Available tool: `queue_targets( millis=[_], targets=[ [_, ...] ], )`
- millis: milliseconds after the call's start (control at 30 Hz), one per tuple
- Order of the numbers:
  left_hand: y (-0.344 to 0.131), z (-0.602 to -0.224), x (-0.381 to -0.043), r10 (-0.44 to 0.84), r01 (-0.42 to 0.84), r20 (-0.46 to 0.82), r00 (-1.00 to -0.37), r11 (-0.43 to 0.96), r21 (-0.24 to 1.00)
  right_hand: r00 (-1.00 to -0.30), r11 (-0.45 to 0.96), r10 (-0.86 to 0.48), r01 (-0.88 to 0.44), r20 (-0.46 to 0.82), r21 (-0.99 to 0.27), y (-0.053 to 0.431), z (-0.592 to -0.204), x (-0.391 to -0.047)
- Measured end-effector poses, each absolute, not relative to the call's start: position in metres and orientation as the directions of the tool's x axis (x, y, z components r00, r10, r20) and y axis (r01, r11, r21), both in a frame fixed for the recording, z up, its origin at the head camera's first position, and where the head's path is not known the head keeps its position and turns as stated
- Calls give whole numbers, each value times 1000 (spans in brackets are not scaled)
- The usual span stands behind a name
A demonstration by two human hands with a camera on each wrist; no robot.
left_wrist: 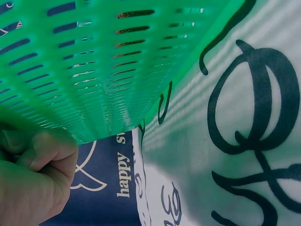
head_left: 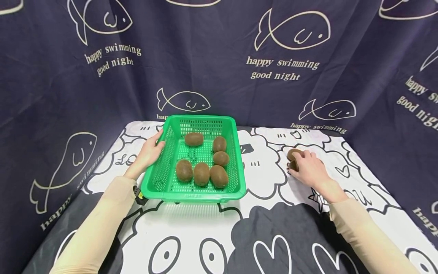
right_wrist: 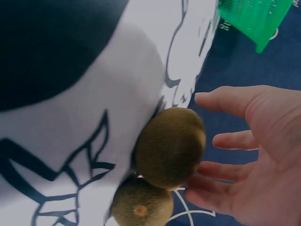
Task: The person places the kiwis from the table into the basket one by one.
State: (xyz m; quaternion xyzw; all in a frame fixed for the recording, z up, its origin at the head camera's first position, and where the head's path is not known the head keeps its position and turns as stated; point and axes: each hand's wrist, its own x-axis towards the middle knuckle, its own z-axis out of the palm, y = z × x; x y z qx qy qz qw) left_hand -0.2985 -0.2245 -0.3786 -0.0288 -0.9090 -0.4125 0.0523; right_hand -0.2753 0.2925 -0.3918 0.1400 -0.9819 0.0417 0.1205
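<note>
A green plastic basket (head_left: 191, 196) stands on the table with several brown kiwis (head_left: 201, 174) inside. My left hand (head_left: 150, 153) grips its left rim; the left wrist view shows curled fingers (left_wrist: 40, 155) under the slotted wall (left_wrist: 84, 70). To the right, two more kiwis lie together on the cloth, the far kiwi (head_left: 293, 153) and the near kiwi (head_left: 293, 166). My right hand (head_left: 309, 169) reaches over them. In the right wrist view its fingers (right_wrist: 225, 141) are spread and nearly straight, the tips touching the upper kiwi (right_wrist: 169, 147); the lower kiwi (right_wrist: 141, 207) lies just beneath.
A white and black cartoon-print cloth (head_left: 267, 182) covers the table. A dark navy curtain with fish drawings (head_left: 219, 57) closes off the back and both sides. The basket's corner (right_wrist: 254, 19) shows far off in the right wrist view.
</note>
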Motion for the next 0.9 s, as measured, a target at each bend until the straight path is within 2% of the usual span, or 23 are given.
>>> queue_targets(
  millis=[633,900],
  targets=[
    [-224,-378,-298,10,92,112,-994,651,753,-938,953,-289,-302,194,-40,297,-395,-278],
    [-224,-378,-297,7,93,117,-993,654,751,-903,903,-426,-428,59,-34,300,-379,-274]
  ],
)
